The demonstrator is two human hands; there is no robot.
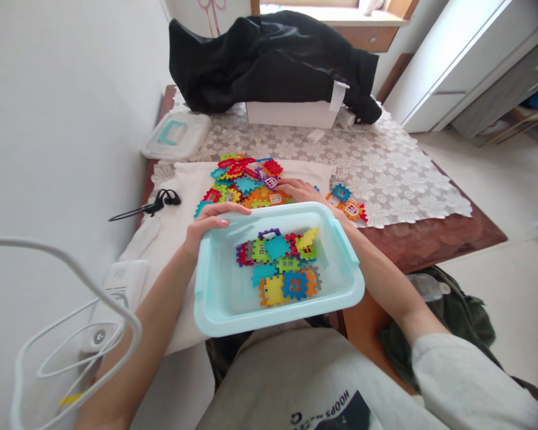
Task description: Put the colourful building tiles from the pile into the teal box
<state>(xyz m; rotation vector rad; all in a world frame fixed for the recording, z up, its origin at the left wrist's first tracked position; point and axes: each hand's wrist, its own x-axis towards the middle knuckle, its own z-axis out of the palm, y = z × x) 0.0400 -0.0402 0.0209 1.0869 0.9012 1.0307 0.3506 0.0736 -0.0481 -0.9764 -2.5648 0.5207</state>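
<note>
A light-blue plastic bin (219, 310) is tipped toward me above the near edge of the table. My left hand (206, 227) grips its left far corner, thumb inside the rim. Several colourful interlocking plastic tiles (277, 246) lie inside, some with window cut-outs. Behind the bin, a heap of similar tiles (246, 186) sits on a white cloth. My right hand (299, 191) reaches past the bin's right side and lies over the heap's right edge, beside a purple window tile (269, 182). Its fingers look stretched out; the bin hides part of the hand.
A few more tiles (352, 209) lie right of my right wrist. A clear lid (177, 136) and black earphones (161, 202) are on the left. A black cover over a white box (291, 113) stands at the back. A white cable (72, 251) loops at lower left.
</note>
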